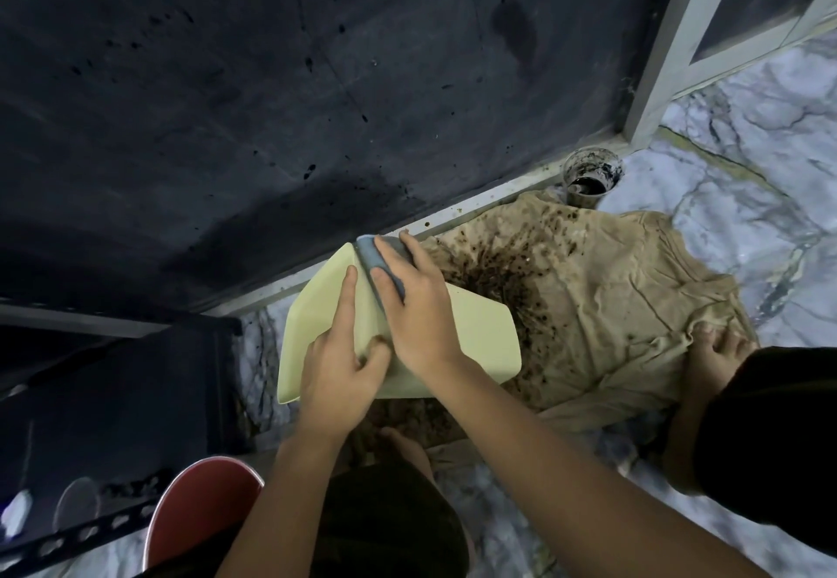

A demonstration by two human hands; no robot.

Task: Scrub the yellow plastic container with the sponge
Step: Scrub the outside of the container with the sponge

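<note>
The yellow plastic container (484,342) lies on its side over a stained cloth, its pale outer faces turned up. My left hand (337,360) grips its near left edge, fingers spread along the side and thumb pressed on the ridge. My right hand (414,305) lies flat on top of a blue-grey sponge (369,258) and presses it against the container's upper ridge near the far corner. Only the far end of the sponge shows beyond my fingers.
A beige cloth (611,305) spattered with dark brown stains covers the marble floor (747,161). A dirty clear cup (591,179) stands by the dark wall (271,102). A red bowl (199,509) sits near left, beside a black metal rack (113,396). My bare feet rest on the cloth.
</note>
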